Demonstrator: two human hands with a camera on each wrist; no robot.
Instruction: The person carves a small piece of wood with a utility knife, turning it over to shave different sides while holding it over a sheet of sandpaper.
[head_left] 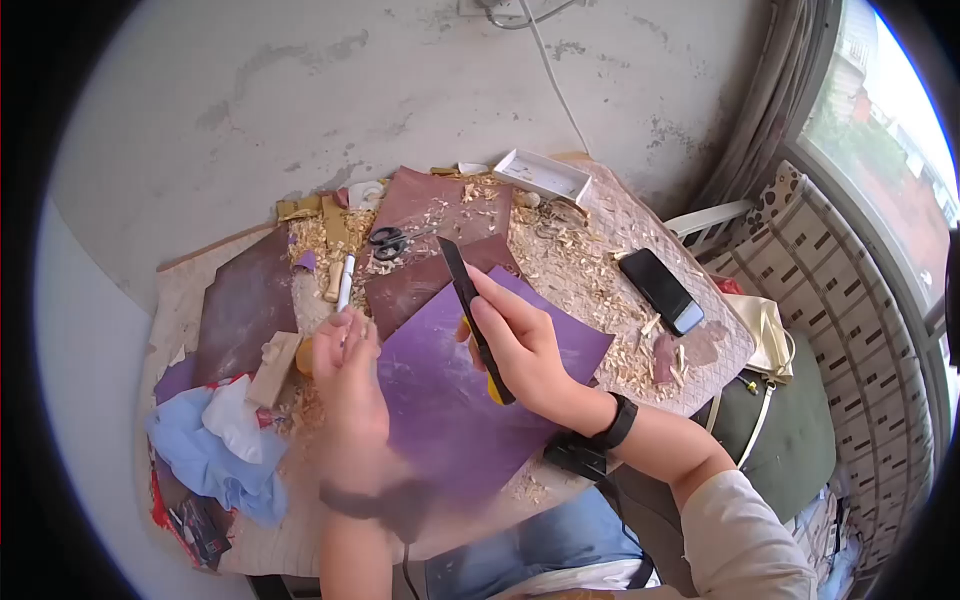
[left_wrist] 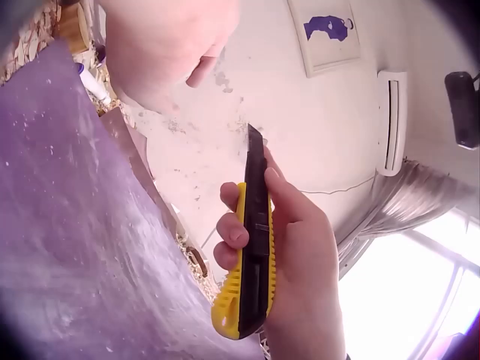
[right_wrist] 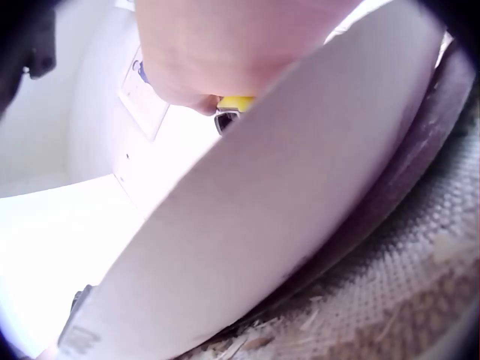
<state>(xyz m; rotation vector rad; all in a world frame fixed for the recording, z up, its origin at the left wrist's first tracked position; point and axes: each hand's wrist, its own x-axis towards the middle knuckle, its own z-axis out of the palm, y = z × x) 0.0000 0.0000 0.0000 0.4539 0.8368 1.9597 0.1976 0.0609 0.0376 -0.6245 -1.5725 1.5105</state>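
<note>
My right hand [head_left: 530, 355] grips a yellow and black utility knife [head_left: 468, 300], its dark blade end pointing up and away, above a large purple sheet [head_left: 450, 420]. In the left wrist view the fingers wrap the knife's handle [left_wrist: 255, 262]. Blurred at the sheet's left edge, my left hand [head_left: 350, 375] has loosely bent fingers and no object visible in its grip. Just beyond those fingertips is a white marker [head_left: 346, 282]. The right wrist view shows a pale, curved sheet surface [right_wrist: 285, 165] covering part of the knife.
Wood shavings lie around brown sheets [head_left: 245, 310], black scissors [head_left: 388, 240] and a white tray [head_left: 542, 178]. A phone [head_left: 660, 290] is at the right. Left of the purple sheet are a wooden block [head_left: 273, 370] and blue cloth [head_left: 215, 460].
</note>
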